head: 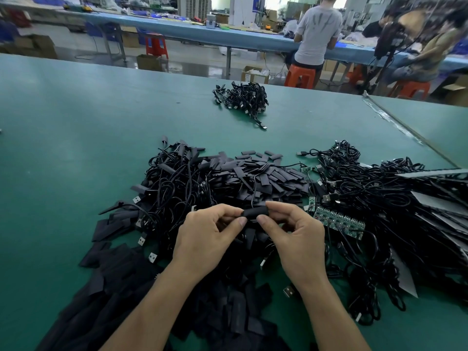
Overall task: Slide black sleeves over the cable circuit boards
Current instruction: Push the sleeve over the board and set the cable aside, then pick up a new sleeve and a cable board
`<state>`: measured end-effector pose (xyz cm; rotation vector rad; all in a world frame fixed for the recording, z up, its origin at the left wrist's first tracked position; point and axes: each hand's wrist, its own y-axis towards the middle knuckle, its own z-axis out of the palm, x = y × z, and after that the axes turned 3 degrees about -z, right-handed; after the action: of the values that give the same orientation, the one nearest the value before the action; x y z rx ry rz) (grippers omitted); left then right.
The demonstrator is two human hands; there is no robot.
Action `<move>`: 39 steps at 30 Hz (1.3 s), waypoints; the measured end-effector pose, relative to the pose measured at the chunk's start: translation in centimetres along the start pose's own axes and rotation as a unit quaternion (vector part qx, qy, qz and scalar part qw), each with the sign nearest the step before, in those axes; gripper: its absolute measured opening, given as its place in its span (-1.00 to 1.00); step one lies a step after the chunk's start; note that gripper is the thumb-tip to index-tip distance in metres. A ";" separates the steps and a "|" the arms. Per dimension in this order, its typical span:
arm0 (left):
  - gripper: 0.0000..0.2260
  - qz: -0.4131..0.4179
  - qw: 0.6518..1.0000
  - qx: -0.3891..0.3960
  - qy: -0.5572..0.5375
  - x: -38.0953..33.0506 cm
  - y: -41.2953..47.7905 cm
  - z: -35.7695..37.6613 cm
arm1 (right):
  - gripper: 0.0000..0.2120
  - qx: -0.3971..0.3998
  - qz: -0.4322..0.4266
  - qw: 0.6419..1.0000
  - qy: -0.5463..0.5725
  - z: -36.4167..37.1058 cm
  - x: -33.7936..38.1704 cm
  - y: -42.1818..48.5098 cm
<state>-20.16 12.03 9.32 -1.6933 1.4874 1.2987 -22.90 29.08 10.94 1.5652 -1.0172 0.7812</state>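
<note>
Black sleeve (254,213), one, between two hands (205,236) (296,236)

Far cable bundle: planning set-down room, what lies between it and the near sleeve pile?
Head view shows only bare green table between the cable bundle and sleeve pile.

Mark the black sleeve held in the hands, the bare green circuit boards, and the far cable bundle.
black sleeve (254,213), head view, middle of the visible tube.
green circuit boards (339,220), head view, centre of the board cluster.
far cable bundle (243,98), head view, middle of the tangle.
</note>
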 end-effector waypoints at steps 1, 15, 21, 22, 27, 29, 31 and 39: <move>-0.78 0.000 1.000 0.000 0.005 0.0 0.0 0.0 | -0.66 0.000 -0.001 1.000 0.000 0.0 0.0 0.0; -0.75 0.023 0.997 -0.005 0.077 -1.0 -0.4 0.0 | -0.67 0.017 0.035 0.999 -0.001 -0.1 0.2 0.0; -0.79 0.031 0.996 -0.008 0.086 -1.3 -0.6 -0.2 | -0.71 0.019 0.039 0.999 0.001 -0.1 0.2 0.0; -0.79 0.031 0.996 -0.008 0.081 -1.4 -0.7 -0.3 | -0.71 0.018 0.038 0.999 0.003 -0.1 0.3 0.0; -0.92 0.058 0.993 0.000 0.099 -2.2 -0.7 -1.1 | -0.69 -0.022 0.015 0.999 0.023 -0.1 0.8 0.0; -0.92 0.091 0.986 -0.009 0.140 -3.5 -0.3 -1.7 | -0.71 -0.040 0.014 0.999 0.017 -0.4 1.0 0.1; -0.90 0.107 0.984 -0.058 0.133 -5.0 0.6 -2.7 | -0.72 -0.058 0.020 0.998 -0.021 -0.9 1.2 0.4; -0.86 -0.106 0.952 -0.221 0.181 -4.7 8.4 -7.8 | -0.63 -0.053 0.144 0.868 -0.472 -4.3 1.1 2.0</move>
<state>-25.40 5.20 18.29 -2.4177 1.2072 1.3196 -24.14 32.90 13.72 1.7302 -1.9971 0.0765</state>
